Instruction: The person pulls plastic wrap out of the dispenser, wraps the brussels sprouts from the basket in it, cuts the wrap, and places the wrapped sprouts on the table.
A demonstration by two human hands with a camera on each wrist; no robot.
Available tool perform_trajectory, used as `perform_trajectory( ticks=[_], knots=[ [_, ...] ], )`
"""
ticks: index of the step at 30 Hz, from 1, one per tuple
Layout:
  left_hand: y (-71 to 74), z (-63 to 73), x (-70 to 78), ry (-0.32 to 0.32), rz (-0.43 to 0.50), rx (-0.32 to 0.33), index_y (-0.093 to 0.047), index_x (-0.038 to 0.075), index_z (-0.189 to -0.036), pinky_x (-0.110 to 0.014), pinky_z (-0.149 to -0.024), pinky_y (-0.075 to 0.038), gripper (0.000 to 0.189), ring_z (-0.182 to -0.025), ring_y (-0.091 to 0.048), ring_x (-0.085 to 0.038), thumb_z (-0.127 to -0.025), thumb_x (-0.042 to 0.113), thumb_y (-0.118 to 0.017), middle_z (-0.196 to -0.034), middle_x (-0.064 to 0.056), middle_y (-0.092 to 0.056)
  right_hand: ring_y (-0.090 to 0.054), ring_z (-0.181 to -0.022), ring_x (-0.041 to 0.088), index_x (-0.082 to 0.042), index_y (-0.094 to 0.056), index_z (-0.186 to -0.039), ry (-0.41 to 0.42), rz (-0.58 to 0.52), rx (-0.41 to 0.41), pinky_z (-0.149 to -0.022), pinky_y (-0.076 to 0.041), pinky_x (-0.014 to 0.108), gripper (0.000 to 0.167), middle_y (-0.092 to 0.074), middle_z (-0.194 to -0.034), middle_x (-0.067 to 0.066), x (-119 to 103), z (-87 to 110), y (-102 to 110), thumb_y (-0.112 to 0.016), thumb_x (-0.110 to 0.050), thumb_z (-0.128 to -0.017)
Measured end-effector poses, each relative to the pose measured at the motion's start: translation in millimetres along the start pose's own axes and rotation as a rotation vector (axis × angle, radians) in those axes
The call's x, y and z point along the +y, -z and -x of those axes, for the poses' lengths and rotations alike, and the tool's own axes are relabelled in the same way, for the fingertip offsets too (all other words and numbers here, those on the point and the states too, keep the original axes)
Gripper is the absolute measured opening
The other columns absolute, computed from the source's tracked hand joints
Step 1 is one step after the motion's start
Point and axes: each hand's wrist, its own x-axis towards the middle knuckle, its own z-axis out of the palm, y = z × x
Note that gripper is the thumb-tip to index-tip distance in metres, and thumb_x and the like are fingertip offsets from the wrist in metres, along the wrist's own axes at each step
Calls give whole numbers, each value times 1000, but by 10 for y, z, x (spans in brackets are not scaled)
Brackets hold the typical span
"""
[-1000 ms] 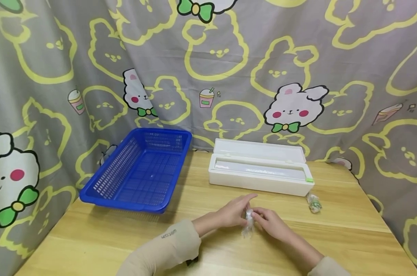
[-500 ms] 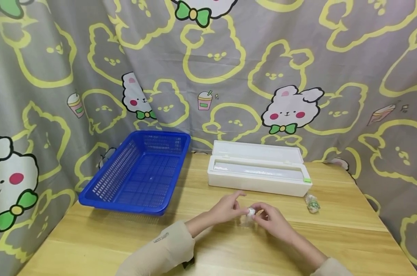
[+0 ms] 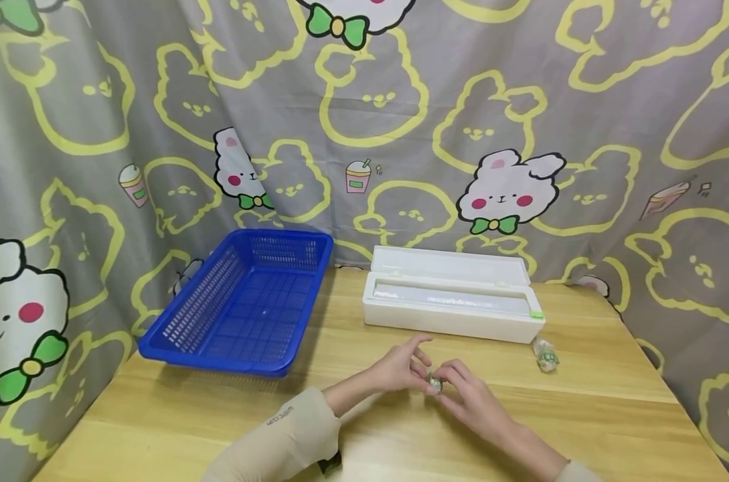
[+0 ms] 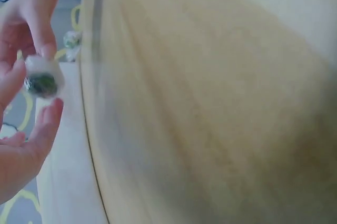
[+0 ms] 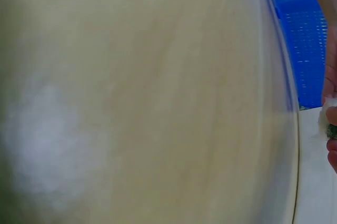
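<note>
A small round packet in clear wrap with green and white markings point(image 3: 435, 383) is held between my hands, just above the table, in front of the white box. My left hand point(image 3: 400, 367) pinches it from the left, index finger extended. From the right, my right hand point(image 3: 474, 402) grips it with thumb and fingertips. The left wrist view shows the packet point(image 4: 43, 79) close up, its dark green patch facing the camera. At the right wrist view's edge, fingers partly cover the packet point(image 5: 330, 124). A similar wrapped packet point(image 3: 545, 355) lies by the white box's right end.
A long white box point(image 3: 448, 325) with its lid raised stands at the back, a film-like roll point(image 3: 460, 301) inside and a green tab at its right. Left of it sits a blue slotted basket point(image 3: 219, 361). A dark item point(image 3: 331, 463) peeks from under the left sleeve.
The packet has turned between the fingers; its loose, crinkled wrap hung down earlier, and now green print shows. Both hands have shifted only slightly. Box, basket and other packet are unmoved.
</note>
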Motion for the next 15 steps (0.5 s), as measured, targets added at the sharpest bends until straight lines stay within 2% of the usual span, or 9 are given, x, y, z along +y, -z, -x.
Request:
perform_trajectory(
  ticks=[2, 4, 6, 8, 11, 15],
  knots=[
    [-38, 10, -12, -23, -61, -3, -25, 5, -140, -18, -69, -49, 91, -79, -57, -8, -66, 3, -78, -110, -13, -50, -60, -83, 15, -6, -57, -99, 10, 33, -31, -73, -51, 24, 44, -53, -100, 0, 1, 21, -19, -77, 2, -61],
    [-73, 32, -28, -27, -166, -11, -25, 6, -140, -15, -66, -47, 94, -75, -53, -5, -64, 2, -80, -108, -12, -46, -59, -84, 15, -7, -57, -100, 4, 41, -89, -73, -51, 24, 42, -52, -100, -1, -8, 44, -37, -77, -2, -63],
    [-94, 61, -40, -27, -261, -17, -26, 7, -140, -13, -63, -45, 96, -73, -49, -3, -62, 0, -80, -106, -10, -43, -59, -83, 13, -8, -57, -100, -28, 34, -146, -72, -51, 23, 40, -52, -101, -2, -21, 63, -49, -77, -6, -65],
    [-101, 85, -41, -33, -335, -23, -25, 8, -141, -12, -61, -44, 97, -72, -47, -2, -62, 0, -80, -105, -9, -42, -58, -81, 12, -9, -56, -100, -90, 27, -177, -70, -51, 24, 40, -51, -99, -4, -33, 74, -53, -77, -11, -67],
    [-103, 100, -35, -59, -384, -24, -23, 9, -142, -12, -61, -44, 99, -72, -47, -2, -61, 2, -81, -106, -9, -42, -58, -82, 15, -6, -55, -105, -215, 10, -183, -69, -52, 27, 45, -53, -101, -1, -38, 75, -46, -77, -18, -68],
    [-112, 101, -37, -74, -434, -22, -22, 8, -142, -12, -64, -42, 101, -75, -47, -3, -61, 7, -82, -105, -7, -46, -57, -100, 29, 3, -46, -122, -347, -40, -201, -82, -49, 42, 65, -54, -115, 13, -32, 57, -33, -76, -23, -70]
  ],
)
